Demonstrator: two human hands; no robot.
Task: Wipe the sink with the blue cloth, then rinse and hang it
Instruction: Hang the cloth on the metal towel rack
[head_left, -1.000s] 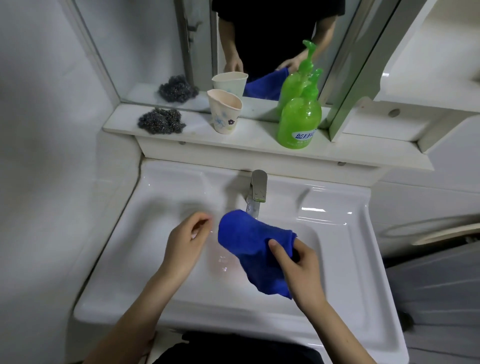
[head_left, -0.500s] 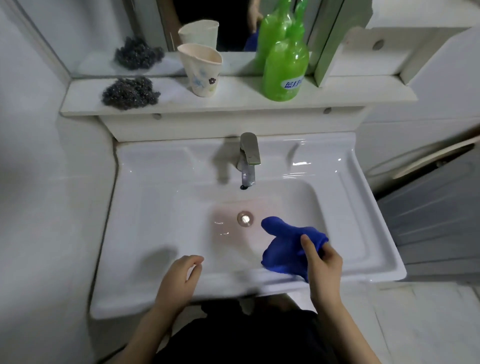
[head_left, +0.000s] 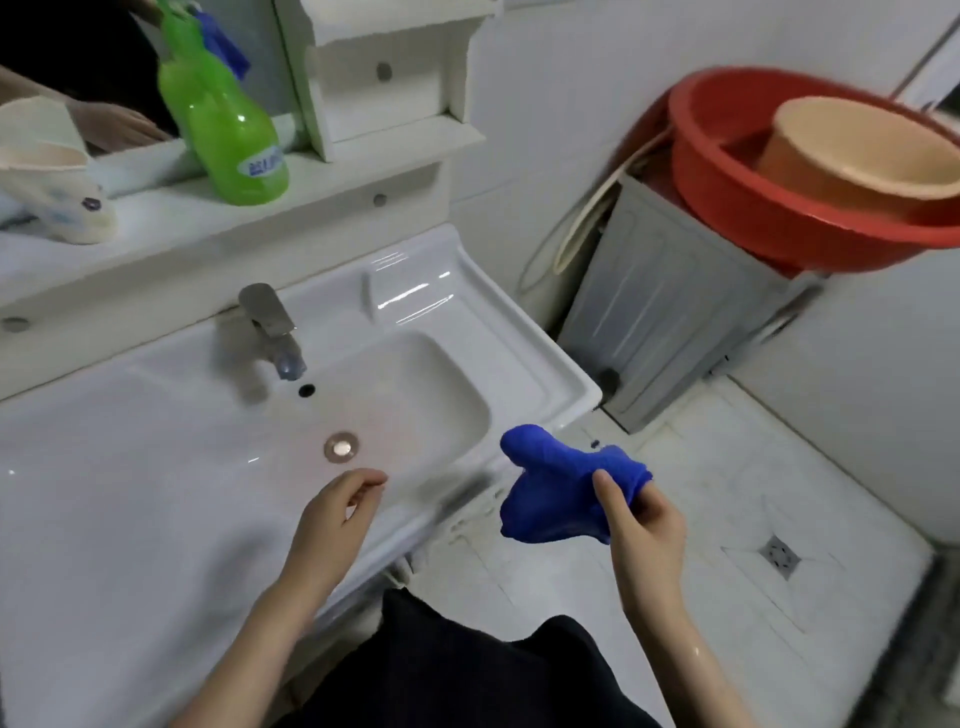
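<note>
Since the head has turned right, sink (head_left: 130, 467): now fills the left half of the frame; a second ago it sat centred. Bowl looks wet; no stream visible at the tap (head_left: 270, 322).
red basin (head_left: 727, 197): newly in view, upper right, on a grey appliance (head_left: 665, 322). No rail or hook seen anywhere.
blue cloth (head_left: 550, 488): bunched, lower centre-right. Was over the bowl just below the tap; now out past the sink's front right corner, above the floor (head_left: 727, 493).
right grip (head_left: 644, 535): fingers and thumb curled round the blue cloth, carrying it clear of the sink.
left grip (head_left: 332, 519): loosely curled, holds nothing, hovers over the sink's front rim; drawn back from the bowl.
reading: wiping and rinsing judged finished; hanging step begun. Hanging place not yet in sight.
</note>
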